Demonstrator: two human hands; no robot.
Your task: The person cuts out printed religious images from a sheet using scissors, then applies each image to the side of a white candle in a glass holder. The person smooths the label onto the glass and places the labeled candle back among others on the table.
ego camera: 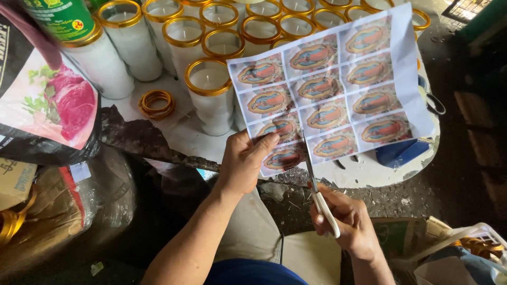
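My left hand [244,161] pinches the lower left corner of a white printed sheet [327,89] that carries a grid of several oval picture labels. My right hand [346,219] grips white-handled scissors [317,187]. Their blades point upward and sit in the sheet's bottom edge, between two columns of labels. The sheet is held up over a white table [369,177].
Several white candles in glass jars with gold rims [210,95] stand on the table behind the sheet. Loose gold rings [156,103] lie beside them. A blue object [401,152] lies under the sheet. A printed bag [50,105] hangs at left; a white basket [475,248] sits lower right.
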